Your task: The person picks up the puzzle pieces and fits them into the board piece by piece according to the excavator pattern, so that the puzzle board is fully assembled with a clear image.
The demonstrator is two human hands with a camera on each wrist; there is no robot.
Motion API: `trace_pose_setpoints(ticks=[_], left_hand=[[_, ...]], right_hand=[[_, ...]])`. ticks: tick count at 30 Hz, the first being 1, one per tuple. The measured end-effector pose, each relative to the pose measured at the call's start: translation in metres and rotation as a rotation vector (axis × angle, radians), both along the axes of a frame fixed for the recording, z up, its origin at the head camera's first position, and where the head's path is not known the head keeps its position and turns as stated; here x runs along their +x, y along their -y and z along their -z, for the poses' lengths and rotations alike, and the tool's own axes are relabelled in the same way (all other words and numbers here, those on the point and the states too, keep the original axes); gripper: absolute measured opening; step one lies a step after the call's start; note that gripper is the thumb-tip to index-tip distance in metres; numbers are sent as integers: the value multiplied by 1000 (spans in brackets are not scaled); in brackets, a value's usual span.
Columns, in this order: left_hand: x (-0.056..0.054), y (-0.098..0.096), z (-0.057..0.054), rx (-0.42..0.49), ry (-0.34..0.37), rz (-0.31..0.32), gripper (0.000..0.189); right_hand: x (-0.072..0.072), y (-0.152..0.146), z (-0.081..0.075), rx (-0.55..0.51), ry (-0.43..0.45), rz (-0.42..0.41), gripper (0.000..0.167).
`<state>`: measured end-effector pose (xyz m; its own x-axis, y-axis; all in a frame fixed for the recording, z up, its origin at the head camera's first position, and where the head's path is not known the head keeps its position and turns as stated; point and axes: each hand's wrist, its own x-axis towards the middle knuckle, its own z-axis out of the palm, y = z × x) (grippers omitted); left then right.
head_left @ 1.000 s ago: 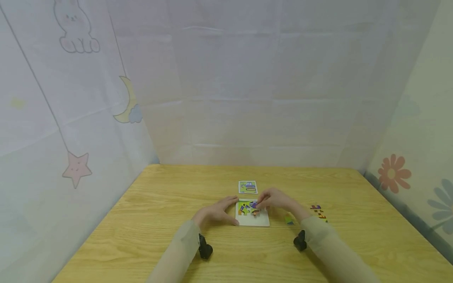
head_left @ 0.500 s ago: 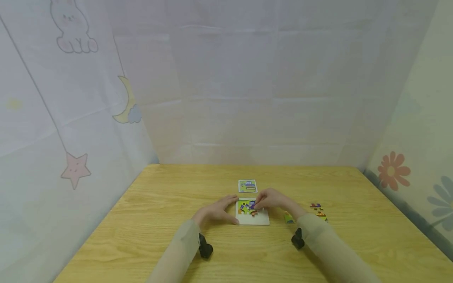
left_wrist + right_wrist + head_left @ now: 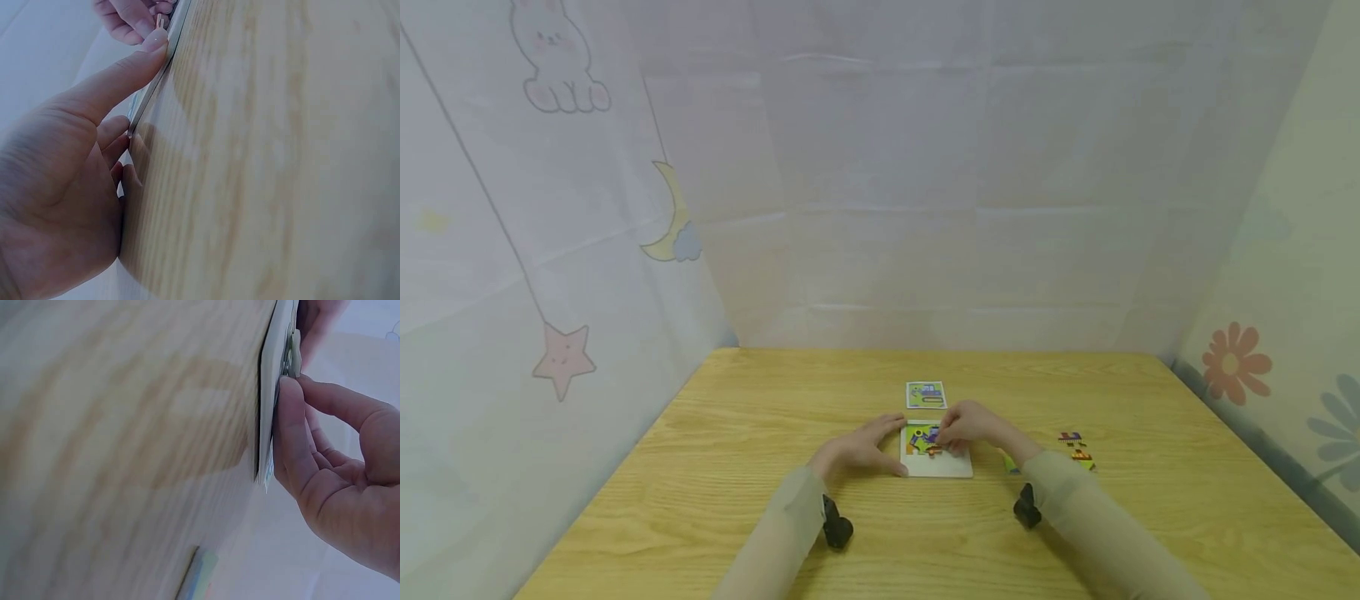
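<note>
A white puzzle tray (image 3: pixel 936 468) lies on the table, with interlocked puzzle pieces (image 3: pixel 917 438) showing a green and purple picture in its upper left part. My left hand (image 3: pixel 859 447) spans the tray's left side, thumb at the near corner and fingers at the far one; in the left wrist view its thumb (image 3: pixel 125 81) lies straight against the tray's edge. Over the tray, my right hand (image 3: pixel 973 423) pinches a puzzle piece (image 3: pixel 296 353) between thumb and index finger. That piece sits low at the laid pieces, partly hidden by the fingers.
Behind the tray lies a small picture card (image 3: pixel 926 395). To the right are loose pieces: a dark striped one (image 3: pixel 1071 438), an orange and red one (image 3: pixel 1083 457), and a green one (image 3: pixel 1011 464) partly behind the right forearm. Fabric walls enclose the wooden table (image 3: pixel 760 400).
My right hand has shifted slightly left with the pinched puzzle piece, which now lies closer against the laid pieces. The left hand stays in place at the tray.
</note>
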<state>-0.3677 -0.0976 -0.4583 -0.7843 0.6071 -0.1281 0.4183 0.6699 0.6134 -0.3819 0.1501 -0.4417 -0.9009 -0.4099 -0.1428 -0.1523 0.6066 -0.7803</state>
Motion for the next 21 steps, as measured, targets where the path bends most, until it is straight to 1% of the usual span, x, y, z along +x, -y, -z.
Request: trace_pose_setpoints(ticks=[6,12,21], left_hand=[[0,0,-1,-3,3,1,90],[0,0,-1,11,10,-7,89],[-1,1,1,7,4,-2,89]], right_hand=[[5,2,-6,3,20,7,9],[5,3,-7,17,25,7,9],[3,2,-6,42,-21,-31,15]])
